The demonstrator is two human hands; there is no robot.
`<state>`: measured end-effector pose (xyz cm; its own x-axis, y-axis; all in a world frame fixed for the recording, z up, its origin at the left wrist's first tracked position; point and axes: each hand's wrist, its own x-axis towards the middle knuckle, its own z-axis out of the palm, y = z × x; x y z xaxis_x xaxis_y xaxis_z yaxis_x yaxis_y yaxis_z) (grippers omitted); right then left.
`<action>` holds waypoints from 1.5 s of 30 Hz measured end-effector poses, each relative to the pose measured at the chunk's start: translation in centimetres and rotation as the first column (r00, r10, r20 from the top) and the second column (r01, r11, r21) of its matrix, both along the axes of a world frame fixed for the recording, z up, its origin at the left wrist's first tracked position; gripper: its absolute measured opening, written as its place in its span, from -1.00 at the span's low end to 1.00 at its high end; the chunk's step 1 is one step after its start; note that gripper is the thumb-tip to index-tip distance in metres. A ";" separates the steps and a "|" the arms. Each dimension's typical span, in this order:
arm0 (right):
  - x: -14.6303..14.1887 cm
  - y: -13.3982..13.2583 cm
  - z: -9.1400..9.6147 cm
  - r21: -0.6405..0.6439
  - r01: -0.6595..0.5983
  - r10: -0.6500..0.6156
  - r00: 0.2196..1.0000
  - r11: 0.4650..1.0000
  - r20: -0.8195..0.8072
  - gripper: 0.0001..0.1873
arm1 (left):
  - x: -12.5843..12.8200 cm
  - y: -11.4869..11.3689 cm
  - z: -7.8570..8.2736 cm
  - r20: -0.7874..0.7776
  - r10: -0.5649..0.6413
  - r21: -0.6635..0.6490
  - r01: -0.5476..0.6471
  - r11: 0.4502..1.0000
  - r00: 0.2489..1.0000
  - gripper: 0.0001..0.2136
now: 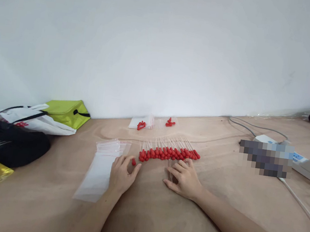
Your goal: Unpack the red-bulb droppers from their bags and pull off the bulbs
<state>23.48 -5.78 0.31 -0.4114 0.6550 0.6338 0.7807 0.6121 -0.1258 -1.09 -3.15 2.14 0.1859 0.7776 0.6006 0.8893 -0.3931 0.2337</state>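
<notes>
Beyond the left hand (121, 173), fingers parted, and right hand (187, 179), grip unclear, red-headed sticks (164, 153) point their long stems away.

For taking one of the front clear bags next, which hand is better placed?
Probably the left hand: it is beside these bags, while the right hand is farther, near the red-tipped sticks.

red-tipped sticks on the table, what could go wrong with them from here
The red-tipped sticks lie packed close, so the right hand at their near edge could knock some askew. A lone red tip beside the left hand, apart from the row, might be overlooked. The left hand also overlaps the plastic bags in view and may drag them.
</notes>
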 end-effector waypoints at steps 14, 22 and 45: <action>0.7 -0.3 0.7 -0.175 -0.003 0.015 0.997 0.985 0.071 -0.46 | 6.1 2.5 1.0 -0.116 0.091 0.078 -0.082 0.994 0.989 -0.77; 0.6 -0.4 0.7 -0.160 0.016 -0.012 1.000 0.987 0.029 -0.47 | 6.1 2.6 0.5 -0.005 0.092 0.159 -0.090 0.983 0.996 -0.83; 0.7 0.0 0.4 0.048 -0.082 0.085 0.994 0.995 -0.072 -0.83 | 3.7 -2.2 1.2 0.001 -0.405 -0.016 0.405 0.914 0.914 -0.84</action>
<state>24.19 -5.79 0.70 -0.4144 0.5902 0.6928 0.7160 0.6813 -0.1522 2.56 -5.35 3.32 0.4880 0.6449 0.5882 0.6555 -0.7158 0.2409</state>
